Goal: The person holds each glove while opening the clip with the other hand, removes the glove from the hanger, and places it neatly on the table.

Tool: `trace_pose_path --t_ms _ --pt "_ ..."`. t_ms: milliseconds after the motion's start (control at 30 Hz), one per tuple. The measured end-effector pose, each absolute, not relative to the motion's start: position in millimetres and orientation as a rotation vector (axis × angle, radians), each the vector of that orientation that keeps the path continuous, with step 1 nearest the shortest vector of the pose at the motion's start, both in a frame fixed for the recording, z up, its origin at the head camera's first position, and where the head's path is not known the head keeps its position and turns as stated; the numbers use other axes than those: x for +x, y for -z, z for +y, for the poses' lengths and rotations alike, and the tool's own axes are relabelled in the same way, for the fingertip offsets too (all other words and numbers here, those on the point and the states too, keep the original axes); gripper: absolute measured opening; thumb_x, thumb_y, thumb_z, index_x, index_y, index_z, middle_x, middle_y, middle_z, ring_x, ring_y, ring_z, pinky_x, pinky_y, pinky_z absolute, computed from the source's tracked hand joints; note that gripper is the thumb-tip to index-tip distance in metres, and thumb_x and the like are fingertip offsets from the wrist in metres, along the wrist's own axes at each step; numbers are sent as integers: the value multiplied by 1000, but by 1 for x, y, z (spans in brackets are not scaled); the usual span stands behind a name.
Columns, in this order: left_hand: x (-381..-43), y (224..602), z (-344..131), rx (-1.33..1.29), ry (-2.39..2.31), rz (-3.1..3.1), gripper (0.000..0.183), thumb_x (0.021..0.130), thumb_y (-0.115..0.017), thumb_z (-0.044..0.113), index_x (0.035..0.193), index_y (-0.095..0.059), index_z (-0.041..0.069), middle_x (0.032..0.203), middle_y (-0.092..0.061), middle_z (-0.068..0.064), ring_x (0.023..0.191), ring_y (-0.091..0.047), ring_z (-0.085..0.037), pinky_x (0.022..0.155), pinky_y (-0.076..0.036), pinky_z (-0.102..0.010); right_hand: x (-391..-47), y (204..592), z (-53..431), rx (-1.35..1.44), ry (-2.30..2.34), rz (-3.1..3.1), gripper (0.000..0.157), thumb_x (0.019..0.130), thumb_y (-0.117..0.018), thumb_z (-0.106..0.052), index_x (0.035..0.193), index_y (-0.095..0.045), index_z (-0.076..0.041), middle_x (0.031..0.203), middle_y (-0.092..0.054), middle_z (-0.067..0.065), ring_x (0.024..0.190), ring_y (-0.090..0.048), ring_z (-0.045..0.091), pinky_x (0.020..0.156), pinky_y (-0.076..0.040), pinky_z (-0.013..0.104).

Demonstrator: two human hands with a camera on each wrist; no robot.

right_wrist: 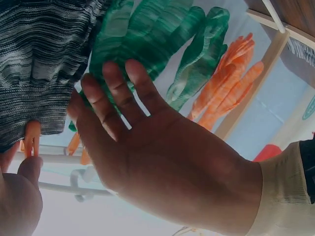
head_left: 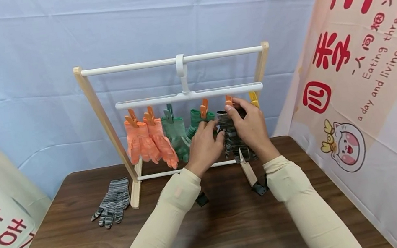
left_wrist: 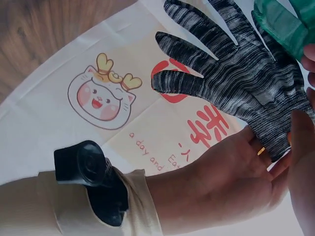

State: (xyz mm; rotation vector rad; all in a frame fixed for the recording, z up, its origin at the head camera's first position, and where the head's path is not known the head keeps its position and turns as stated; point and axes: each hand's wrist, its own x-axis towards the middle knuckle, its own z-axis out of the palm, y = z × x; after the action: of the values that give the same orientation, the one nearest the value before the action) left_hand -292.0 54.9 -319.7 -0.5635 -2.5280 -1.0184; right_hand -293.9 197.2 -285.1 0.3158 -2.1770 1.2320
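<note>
A black-and-grey knit glove (head_left: 229, 138) hangs fingers-down below the white hanger (head_left: 164, 100). My right hand (head_left: 252, 127) is at its cuff. Thumb and finger of that hand pinch an orange clothespin (right_wrist: 32, 135), which grips the cuff edge in the right wrist view. My left hand (head_left: 206, 146) is at the glove's left side, its fingers loosely extended in front of a green glove (head_left: 198, 120). Whether its index finger or thumb touches the knit, I cannot tell. The left wrist view shows the spread fingers of the black-and-grey glove (left_wrist: 246, 83).
A wooden rack (head_left: 99, 112) with white bars carries the hanger. Orange gloves (head_left: 138, 141) and another green glove (head_left: 176, 137) hang to the left on clothespins. A yellow clothespin (head_left: 253, 98) is at the hanger's right end. A grey striped glove (head_left: 114, 201) lies on the table.
</note>
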Motion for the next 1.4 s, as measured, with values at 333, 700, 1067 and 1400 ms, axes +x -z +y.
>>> trace_pose_path --t_ms 333,700,1067,1400 --pt "-299 318 58 -515 1204 -2513 19 92 -55 35 104 -58 20 93 -58 6 76 -54 -11 65 -44 -32 -294 283 197 307 -1266 -2180 44 89 -56 -43 121 -58 -13 96 -63 1 81 -58 11 71 -45 31" --pt "-297 316 61 -505 1264 -2463 13 91 -56 32 95 -56 20 80 -59 9 64 -53 -7 58 -43 -28 -294 279 196 326 -1326 -2152 46 89 -55 -44 123 -57 -14 93 -64 1 81 -59 12 74 -46 31" --pt "-298 316 63 -502 1258 -2458 22 91 -57 28 109 -58 15 80 -60 9 62 -54 -6 57 -44 -28 -297 280 197 331 -1313 -2124 39 89 -57 -40 119 -62 -16 94 -64 -3 81 -58 9 69 -46 30" --pt "-293 317 61 -511 1265 -2452 16 92 -54 27 104 -60 17 76 -58 10 56 -52 -9 53 -42 -28 -299 280 197 308 -1299 -2037 34 88 -59 -38 113 -67 -16 92 -69 -2 82 -60 5 68 -47 30"
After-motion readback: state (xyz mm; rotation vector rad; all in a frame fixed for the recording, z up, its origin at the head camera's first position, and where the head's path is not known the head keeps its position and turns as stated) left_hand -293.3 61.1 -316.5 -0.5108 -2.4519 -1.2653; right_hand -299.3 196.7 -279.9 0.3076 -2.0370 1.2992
